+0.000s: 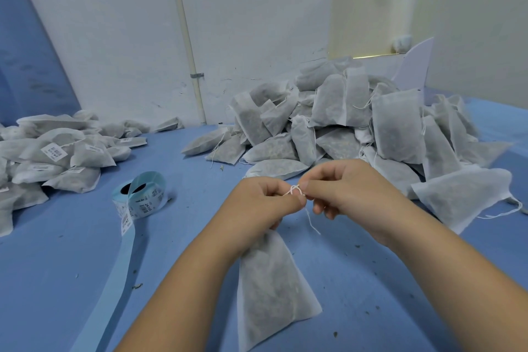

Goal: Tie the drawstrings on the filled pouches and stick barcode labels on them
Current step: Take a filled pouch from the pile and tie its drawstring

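Pouch (271,288) points neck-away (perhaps lifted); left hand (257,204) and right hand (353,188) pinch its drawstring (296,189).

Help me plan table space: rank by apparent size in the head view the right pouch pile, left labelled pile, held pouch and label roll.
1. Right pouch pile.
2. Left labelled pile, cut off by the frame edge.
3. Held pouch, nearest the camera, so real rank unsure.
4. Label roll.

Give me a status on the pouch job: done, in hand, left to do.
Done: a pile of labelled pouches lies at the left. In hand: the left hand and right hand pinch the drawstring of one filled pouch, mid-knot; it shows no label. Left: the big heap of unlabelled pouches at the right, with the barcode label roll lying nearby.
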Demonstrator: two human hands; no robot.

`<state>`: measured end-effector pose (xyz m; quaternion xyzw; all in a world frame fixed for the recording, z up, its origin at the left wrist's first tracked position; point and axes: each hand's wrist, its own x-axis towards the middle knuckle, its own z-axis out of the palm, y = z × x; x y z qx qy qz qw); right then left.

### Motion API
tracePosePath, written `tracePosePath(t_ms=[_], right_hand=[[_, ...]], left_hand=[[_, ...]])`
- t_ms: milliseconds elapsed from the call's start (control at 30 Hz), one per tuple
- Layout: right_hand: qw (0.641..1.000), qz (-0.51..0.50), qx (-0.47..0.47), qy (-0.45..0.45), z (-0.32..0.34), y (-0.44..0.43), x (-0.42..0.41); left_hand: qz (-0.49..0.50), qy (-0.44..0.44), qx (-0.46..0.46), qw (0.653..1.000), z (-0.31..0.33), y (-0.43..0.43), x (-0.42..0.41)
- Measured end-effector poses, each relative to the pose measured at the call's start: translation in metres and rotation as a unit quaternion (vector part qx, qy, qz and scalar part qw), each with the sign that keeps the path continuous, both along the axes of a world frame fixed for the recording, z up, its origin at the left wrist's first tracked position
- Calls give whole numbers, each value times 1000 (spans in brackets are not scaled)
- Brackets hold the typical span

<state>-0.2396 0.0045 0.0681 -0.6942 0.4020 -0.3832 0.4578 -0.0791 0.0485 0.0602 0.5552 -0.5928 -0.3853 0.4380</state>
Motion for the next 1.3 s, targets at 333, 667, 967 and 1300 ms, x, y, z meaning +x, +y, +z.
tracePosePath(t_ms=[333,667,967,1300], right_hand=[[987,-16,-127,95,0,-1,-4],[972,-33,-177,153,-4,-3,-2],[967,-81,-197,141,-8,-7,0],[975,-118,-165,94,-6,-20,-19]], left_hand=[[12,-5,-14,1000,-2,-1,0],[48,-76,-50,995,-7,-3,-5],[63,-15,-1,998,-2,-4,-2],[131,-26,7,991,-8,-11,14]])
